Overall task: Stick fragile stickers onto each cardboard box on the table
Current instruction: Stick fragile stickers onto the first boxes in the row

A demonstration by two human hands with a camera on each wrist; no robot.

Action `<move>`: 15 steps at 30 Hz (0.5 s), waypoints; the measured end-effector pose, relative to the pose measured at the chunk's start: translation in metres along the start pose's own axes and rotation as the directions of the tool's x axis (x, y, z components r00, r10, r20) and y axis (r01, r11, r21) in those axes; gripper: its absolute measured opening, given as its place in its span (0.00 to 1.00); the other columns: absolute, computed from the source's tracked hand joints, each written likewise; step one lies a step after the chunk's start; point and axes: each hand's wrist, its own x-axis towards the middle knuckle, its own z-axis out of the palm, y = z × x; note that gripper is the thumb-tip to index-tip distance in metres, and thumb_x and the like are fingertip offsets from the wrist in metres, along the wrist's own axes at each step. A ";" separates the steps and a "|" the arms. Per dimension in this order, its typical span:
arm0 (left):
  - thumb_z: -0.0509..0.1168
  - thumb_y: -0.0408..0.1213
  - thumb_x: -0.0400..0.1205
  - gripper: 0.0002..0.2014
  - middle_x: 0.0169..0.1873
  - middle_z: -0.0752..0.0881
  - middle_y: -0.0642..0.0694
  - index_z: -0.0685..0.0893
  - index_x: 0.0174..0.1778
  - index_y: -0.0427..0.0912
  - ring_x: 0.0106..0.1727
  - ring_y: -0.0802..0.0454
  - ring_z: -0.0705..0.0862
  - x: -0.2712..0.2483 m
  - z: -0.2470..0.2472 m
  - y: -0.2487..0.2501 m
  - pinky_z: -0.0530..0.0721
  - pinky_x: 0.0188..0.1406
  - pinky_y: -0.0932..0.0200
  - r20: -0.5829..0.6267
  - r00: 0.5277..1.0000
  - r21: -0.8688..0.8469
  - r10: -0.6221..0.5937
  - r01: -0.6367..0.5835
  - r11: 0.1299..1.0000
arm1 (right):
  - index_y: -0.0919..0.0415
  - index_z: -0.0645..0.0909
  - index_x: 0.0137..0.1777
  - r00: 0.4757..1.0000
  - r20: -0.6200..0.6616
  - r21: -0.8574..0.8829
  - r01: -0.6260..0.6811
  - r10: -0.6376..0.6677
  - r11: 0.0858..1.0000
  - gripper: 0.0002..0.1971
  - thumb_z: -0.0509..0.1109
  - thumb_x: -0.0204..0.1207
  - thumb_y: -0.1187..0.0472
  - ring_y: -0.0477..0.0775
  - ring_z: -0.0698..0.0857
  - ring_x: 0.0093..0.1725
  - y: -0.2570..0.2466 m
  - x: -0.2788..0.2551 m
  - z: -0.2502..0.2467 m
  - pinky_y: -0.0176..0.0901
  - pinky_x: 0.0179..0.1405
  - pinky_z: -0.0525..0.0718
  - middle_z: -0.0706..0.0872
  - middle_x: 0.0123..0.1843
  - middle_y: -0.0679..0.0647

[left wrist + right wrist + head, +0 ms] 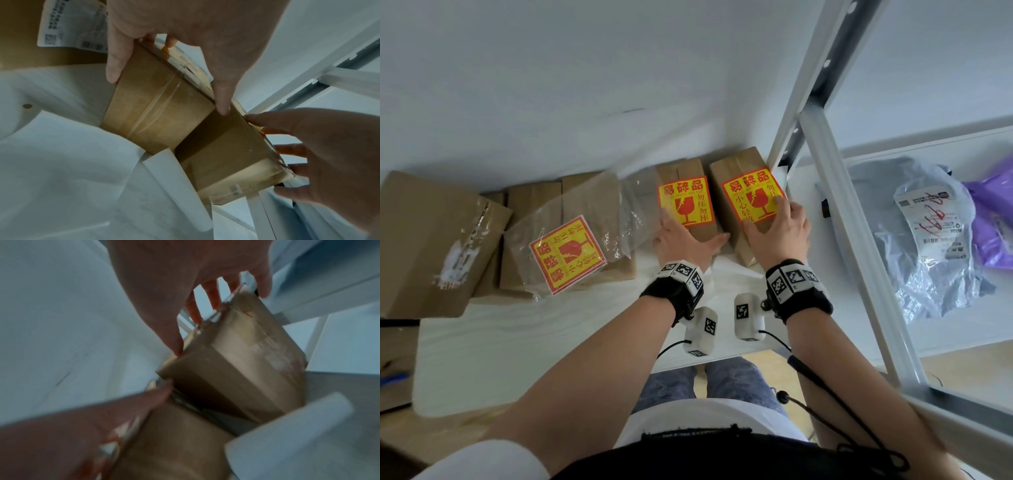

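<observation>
Two small cardboard boxes stand side by side at the back of the white table (pixel 534 342). The left box (pixel 681 171) (pixel 156 104) bears a red-and-yellow fragile sticker (pixel 685 202). My left hand (pixel 681 240) (pixel 195 24) grips this box at its near end, thumb across the front, fingers over the top and left side. The right box (pixel 736 164) (pixel 242 353) also bears a fragile sticker (pixel 751 192). My right hand (pixel 780 226) (pixel 174 272) lies spread on that sticker's near part, fingers fairly straight.
A stack of fragile stickers (pixel 568 253) in a clear bag lies on more cardboard boxes (pixel 534 205) at the left, beside a large flat box (pixel 424 240). A white metal shelf frame (pixel 842 205) stands just right of the boxes, with a grey parcel bag (pixel 921 240) behind it.
</observation>
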 end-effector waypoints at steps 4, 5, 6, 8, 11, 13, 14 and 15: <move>0.77 0.59 0.70 0.61 0.84 0.56 0.38 0.44 0.86 0.39 0.84 0.41 0.60 0.000 0.005 -0.005 0.63 0.82 0.47 -0.036 0.999 -0.190 0.026 -0.033 0.981 | 0.51 0.66 0.79 1.000 0.001 0.028 0.000 0.000 1.000 0.39 0.71 0.72 0.36 0.64 0.71 0.73 0.006 -0.007 0.008 0.56 0.59 0.81 0.72 0.74 0.59; 0.77 0.57 0.72 0.58 0.84 0.57 0.39 0.45 0.86 0.39 0.84 0.42 0.62 0.002 0.004 -0.006 0.64 0.80 0.47 -0.036 0.999 -0.228 0.003 -0.011 0.974 | 0.51 0.65 0.79 1.000 0.003 0.019 -0.018 0.018 1.000 0.40 0.71 0.71 0.34 0.64 0.72 0.72 0.005 -0.006 0.008 0.55 0.58 0.81 0.72 0.73 0.59; 0.76 0.56 0.74 0.56 0.84 0.57 0.40 0.46 0.86 0.40 0.83 0.42 0.63 0.003 0.004 -0.007 0.66 0.79 0.47 -0.018 1.000 -0.249 -0.016 0.011 0.969 | 0.52 0.64 0.79 0.999 0.006 0.012 -0.036 0.036 0.999 0.41 0.71 0.71 0.33 0.65 0.73 0.71 0.003 -0.005 0.007 0.55 0.57 0.81 0.72 0.72 0.60; 0.74 0.57 0.75 0.54 0.84 0.59 0.41 0.48 0.87 0.41 0.83 0.43 0.64 0.008 0.002 -0.011 0.66 0.78 0.46 0.053 0.998 -0.275 -0.016 0.030 0.961 | 0.53 0.63 0.79 0.998 0.014 0.012 -0.067 0.066 0.998 0.42 0.72 0.70 0.32 0.66 0.74 0.68 -0.001 -0.003 0.006 0.54 0.55 0.81 0.72 0.70 0.62; 0.76 0.57 0.73 0.52 0.80 0.69 0.43 0.55 0.86 0.44 0.80 0.43 0.70 0.017 -0.002 -0.018 0.70 0.78 0.43 0.106 0.994 -0.295 -0.006 0.037 0.955 | 0.57 0.65 0.78 0.994 0.006 0.077 -0.106 0.106 0.991 0.42 0.74 0.71 0.36 0.66 0.77 0.66 -0.003 -0.001 0.006 0.53 0.55 0.80 0.72 0.69 0.62; 0.78 0.56 0.71 0.50 0.77 0.74 0.45 0.59 0.84 0.44 0.77 0.43 0.74 0.019 -0.005 -0.021 0.75 0.74 0.41 0.127 0.992 -0.305 -0.002 0.041 0.951 | 0.58 0.67 0.77 0.992 -0.016 0.198 -0.120 0.126 0.973 0.39 0.76 0.72 0.41 0.64 0.78 0.64 -0.004 0.000 0.006 0.51 0.58 0.80 0.72 0.69 0.61; 0.78 0.55 0.71 0.49 0.76 0.75 0.45 0.60 0.83 0.44 0.76 0.43 0.74 0.020 -0.005 -0.023 0.77 0.73 0.40 0.135 0.991 -0.314 0.007 0.036 0.949 | 0.58 0.68 0.77 0.992 -0.025 0.257 -0.113 0.123 0.960 0.37 0.76 0.72 0.44 0.62 0.79 0.64 -0.004 -0.001 0.005 0.49 0.59 0.80 0.72 0.69 0.60; 0.78 0.54 0.71 0.49 0.75 0.76 0.46 0.60 0.84 0.44 0.75 0.44 0.75 0.020 -0.006 -0.024 0.77 0.73 0.41 0.137 0.990 -0.323 0.018 0.028 0.946 | 0.58 0.69 0.77 0.994 -0.026 0.295 -0.098 0.110 0.951 0.36 0.77 0.72 0.46 0.58 0.79 0.61 -0.004 -0.001 0.005 0.45 0.58 0.79 0.72 0.69 0.60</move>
